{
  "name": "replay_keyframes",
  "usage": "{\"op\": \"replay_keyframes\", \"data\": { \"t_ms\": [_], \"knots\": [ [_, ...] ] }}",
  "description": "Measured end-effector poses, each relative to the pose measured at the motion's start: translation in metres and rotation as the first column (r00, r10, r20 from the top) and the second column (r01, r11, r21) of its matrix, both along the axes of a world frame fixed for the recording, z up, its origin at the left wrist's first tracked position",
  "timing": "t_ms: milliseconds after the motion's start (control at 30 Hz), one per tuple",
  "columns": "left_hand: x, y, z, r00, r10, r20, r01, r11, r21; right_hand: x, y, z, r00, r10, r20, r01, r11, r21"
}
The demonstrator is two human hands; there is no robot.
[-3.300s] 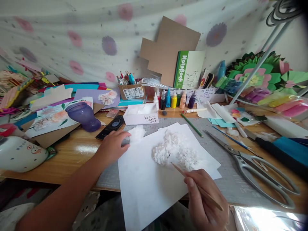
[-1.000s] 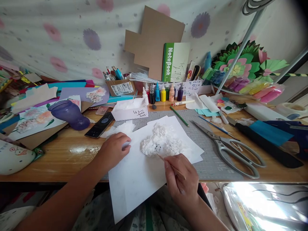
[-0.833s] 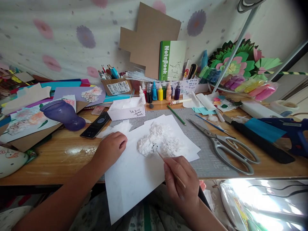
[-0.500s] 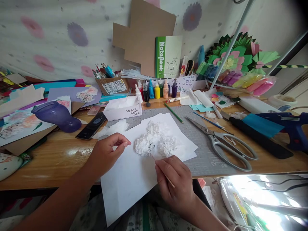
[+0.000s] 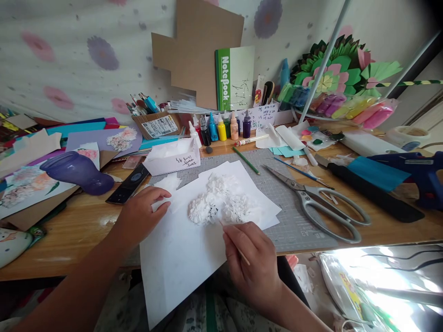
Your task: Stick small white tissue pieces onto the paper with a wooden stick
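Note:
My right hand (image 5: 252, 260) is closed around a thin wooden stick (image 5: 244, 257), whose tip points at the white ruffled paper flowers. Three of these flower clusters show: one at the left (image 5: 202, 209), one at the top (image 5: 221, 183) and one at the right (image 5: 237, 207). Beneath them lie white paper sheets (image 5: 173, 272), the lower one reaching past the table edge. Over the left side of the paper hovers my left hand (image 5: 140, 212), thumb and fingers apart with nothing between them. Just beyond its fingers are white tissue pieces (image 5: 169, 182).
Large scissors (image 5: 311, 198), a green pencil (image 5: 246, 160) and a blue brush (image 5: 301, 171) lie on the grey cutting mat (image 5: 294, 230). A knife (image 5: 374, 196) and glue gun (image 5: 411, 166) are at right. At left are a phone (image 5: 128, 183) and purple vase (image 5: 76, 173); paint bottles (image 5: 221, 127) stand behind.
My left hand has moved left, away from the flowers, and its pinched fingers have spread. My right hand stays by the flowers with the stick. The view has shifted slightly.

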State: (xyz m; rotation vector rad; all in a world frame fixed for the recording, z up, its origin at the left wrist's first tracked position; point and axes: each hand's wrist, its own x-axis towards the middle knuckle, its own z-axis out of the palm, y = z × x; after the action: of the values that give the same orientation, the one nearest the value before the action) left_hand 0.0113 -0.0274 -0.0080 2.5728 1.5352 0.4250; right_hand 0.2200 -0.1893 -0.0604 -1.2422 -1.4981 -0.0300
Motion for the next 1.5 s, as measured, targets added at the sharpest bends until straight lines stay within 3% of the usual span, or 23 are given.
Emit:
{"op": "replay_keyframes", "data": {
  "t_ms": [267,433,633,800,933,1133,1367,1500],
  "knots": [
    [-0.013,0.009,-0.016,0.998,-0.027,-0.05,0.024,0.999,-0.047,-0.002,0.001,-0.004,0.99,0.092,0.105,-0.094,0.995,0.018],
    [-0.006,0.006,-0.014,0.998,-0.018,-0.06,0.013,0.996,-0.088,-0.002,0.001,-0.005,0.989,0.096,0.109,-0.098,0.995,0.008],
    [-0.003,0.001,-0.01,0.985,-0.143,-0.093,0.141,0.99,-0.028,-0.002,0.002,-0.005,0.987,0.103,0.123,-0.109,0.993,0.044],
    [0.001,0.003,-0.014,0.981,-0.159,-0.108,0.163,0.986,0.031,-0.002,0.002,-0.005,0.987,0.093,0.129,-0.1,0.994,0.046],
    [0.005,0.004,-0.015,0.988,-0.142,-0.062,0.147,0.987,0.072,-0.003,0.002,-0.005,0.987,0.079,0.142,-0.086,0.995,0.044],
    [0.001,0.0,-0.01,1.0,-0.03,0.005,0.03,0.998,-0.057,-0.003,0.002,-0.004,0.987,0.083,0.138,-0.089,0.995,0.042],
    [-0.005,0.007,-0.006,0.962,-0.233,-0.14,0.228,0.972,-0.049,-0.003,0.001,-0.006,0.986,0.085,0.146,-0.09,0.996,0.03],
    [0.003,0.012,-0.011,0.97,-0.226,-0.084,0.228,0.974,0.011,-0.003,0.001,-0.005,0.986,0.079,0.15,-0.084,0.996,0.028]
  ]
}}
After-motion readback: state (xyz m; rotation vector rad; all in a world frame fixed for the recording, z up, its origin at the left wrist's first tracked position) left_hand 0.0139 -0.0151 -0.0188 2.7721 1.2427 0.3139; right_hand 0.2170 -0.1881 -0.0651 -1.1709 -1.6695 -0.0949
